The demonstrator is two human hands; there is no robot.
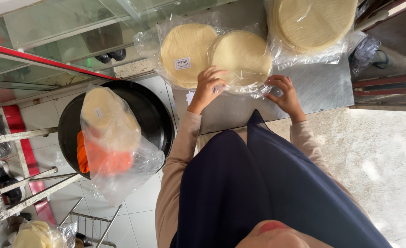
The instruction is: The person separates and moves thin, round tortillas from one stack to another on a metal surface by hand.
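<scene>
We are looking down over dark clothing and beige sleeves at a metal counter (318, 87). At far left, a clear plastic bag (120, 151) holding a pale round flatbread and something orange is lying in a wide black pan (154, 115) on a stand. Moving right, a labelled pack of flatbreads (187, 53) is sitting at the counter's back. Our left hand (207, 87) is reaching forward with curled fingers pressing the near left edge of the clear-wrapped stack of round flatbreads (242, 57), which is lying flat directly ahead, between both hands. Our right hand (283, 94) is pinching the loose plastic at the stack's near right edge, fingers half closed. Both hands are about equally near. Farthest right, a larger bagged pile of flatbreads (313, 20) is resting.
</scene>
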